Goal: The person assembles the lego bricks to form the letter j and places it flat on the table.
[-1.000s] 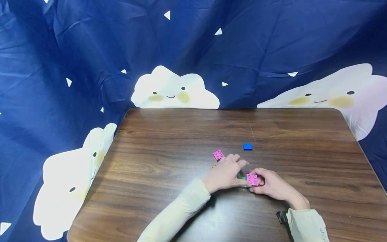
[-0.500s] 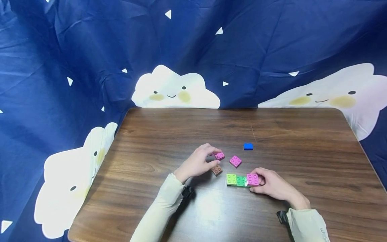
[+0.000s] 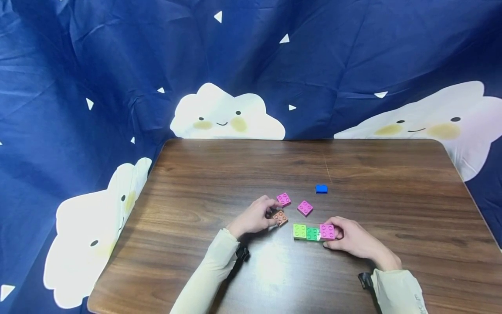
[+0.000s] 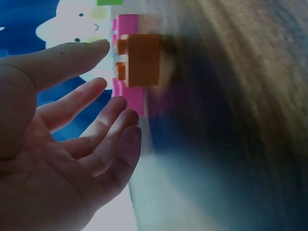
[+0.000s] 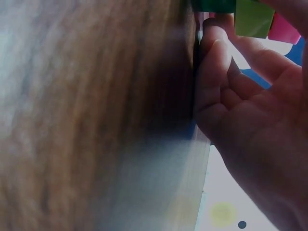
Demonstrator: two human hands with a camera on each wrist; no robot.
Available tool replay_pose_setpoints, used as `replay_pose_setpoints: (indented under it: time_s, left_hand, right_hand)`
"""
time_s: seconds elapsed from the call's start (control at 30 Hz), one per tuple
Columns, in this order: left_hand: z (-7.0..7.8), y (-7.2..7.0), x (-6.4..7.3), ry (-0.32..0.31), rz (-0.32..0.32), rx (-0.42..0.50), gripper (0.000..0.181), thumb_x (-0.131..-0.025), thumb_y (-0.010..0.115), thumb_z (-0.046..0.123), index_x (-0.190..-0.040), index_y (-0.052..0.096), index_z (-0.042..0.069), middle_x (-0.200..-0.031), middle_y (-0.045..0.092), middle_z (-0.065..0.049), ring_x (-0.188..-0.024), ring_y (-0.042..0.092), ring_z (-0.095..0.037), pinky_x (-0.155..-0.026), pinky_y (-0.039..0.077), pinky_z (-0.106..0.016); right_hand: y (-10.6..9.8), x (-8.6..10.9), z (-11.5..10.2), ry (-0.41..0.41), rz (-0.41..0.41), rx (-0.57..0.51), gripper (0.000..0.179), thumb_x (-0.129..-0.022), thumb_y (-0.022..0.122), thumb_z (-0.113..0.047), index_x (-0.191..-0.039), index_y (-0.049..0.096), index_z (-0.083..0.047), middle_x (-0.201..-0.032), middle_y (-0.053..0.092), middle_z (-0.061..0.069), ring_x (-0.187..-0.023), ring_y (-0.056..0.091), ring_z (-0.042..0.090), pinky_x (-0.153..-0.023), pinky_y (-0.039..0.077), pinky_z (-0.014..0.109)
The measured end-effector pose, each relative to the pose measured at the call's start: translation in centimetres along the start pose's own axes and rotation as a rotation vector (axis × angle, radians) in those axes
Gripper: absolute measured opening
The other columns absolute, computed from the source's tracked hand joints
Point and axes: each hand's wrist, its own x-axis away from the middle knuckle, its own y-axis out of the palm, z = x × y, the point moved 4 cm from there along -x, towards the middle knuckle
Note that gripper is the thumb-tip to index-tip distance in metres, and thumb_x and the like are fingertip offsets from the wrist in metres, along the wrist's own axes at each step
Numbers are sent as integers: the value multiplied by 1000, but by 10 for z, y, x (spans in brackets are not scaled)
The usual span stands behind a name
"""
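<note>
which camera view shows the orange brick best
The left wrist view: it shows the orange brick large, side-on and unobstructed. The head view shows it small, studs up, beside the left hand; the right wrist view lacks it.

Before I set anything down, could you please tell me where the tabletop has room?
The table is bare right of the blue brick and left of the left hand. Between that hand and the right hand it's crowded: orange brick, two loose pink bricks, brick row.

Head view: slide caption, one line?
Left hand beside the orange brick; right hand holding a lime, green and pink brick assembly.
</note>
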Motion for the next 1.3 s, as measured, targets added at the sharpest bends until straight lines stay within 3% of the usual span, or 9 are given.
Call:
replay_pose_setpoints:
  time_s: [0.3, 0.73, 1.3]
  left_hand:
    - [-2, 10, -1, 10, -75, -38, 58, -74, 80, 19, -128, 60, 19, -102, 54, -7, -93, 51, -17, -82, 44, -24]
    - [-3, 14, -6, -9, -78, -120, 54, -76, 75, 8, -127, 62, 21, -97, 49, -4, -91, 43, -13, -80, 41, -23]
    - [-4, 15, -7, -17, -47, -138, 43, -76, 75, 9, -116, 65, 19, -100, 52, -2, -99, 49, -17, -87, 43, -27]
  right_hand:
    - [0, 0, 1, 3, 3, -7, 35, -74, 81, -26, -102, 64, -14, -78, 49, -4, -69, 43, 5, -58, 36, 21]
    - [1, 1, 2, 8, 4, -24, 36, -74, 81, -25, -103, 64, -14, -77, 49, -3, -67, 42, 4, -57, 36, 21]
    - [1, 1, 3, -8, 14, -23, 34, -73, 82, -24, -101, 64, -15, -76, 50, -3, -66, 42, 3, -56, 36, 20]
